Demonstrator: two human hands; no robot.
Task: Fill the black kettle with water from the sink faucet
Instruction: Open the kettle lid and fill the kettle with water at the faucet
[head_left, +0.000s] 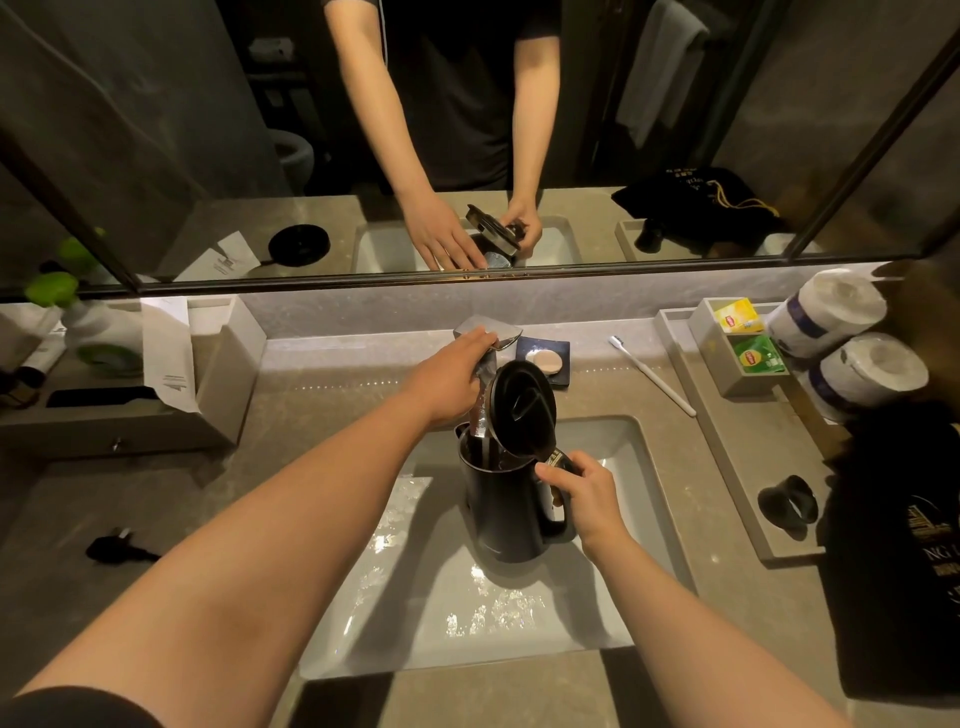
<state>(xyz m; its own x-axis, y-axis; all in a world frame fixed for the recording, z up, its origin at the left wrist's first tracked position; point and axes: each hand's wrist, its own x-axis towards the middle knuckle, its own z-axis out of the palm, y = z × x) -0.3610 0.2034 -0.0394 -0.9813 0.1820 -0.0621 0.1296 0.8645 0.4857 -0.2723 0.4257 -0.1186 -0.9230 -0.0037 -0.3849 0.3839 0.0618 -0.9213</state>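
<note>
Filling step: our right hand (582, 493) grips the black kettle (506, 512) handle, lid open under the faucet (485, 364); left hand (452, 376) clasps its lever. Flow apparently running; next, shut off.

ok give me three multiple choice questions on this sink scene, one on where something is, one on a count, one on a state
1. Where is the black kettle?
A. in the sink basin, under the faucet
B. on the counter to the left
C. on the tray by the tea bags

2. How many toilet paper rolls are stacked at the right?
A. one
B. two
C. four

3. What state is the kettle lid in?
A. shut
B. taken off, lying in the basin
C. flipped open, standing up

Answers:
1. A, the kettle stands in the basin, the right hand on its handle and the left hand on the faucet.
2. B, one roll lies above another roll.
3. C, the lid stands hinged up over the kettle's open mouth.
</note>
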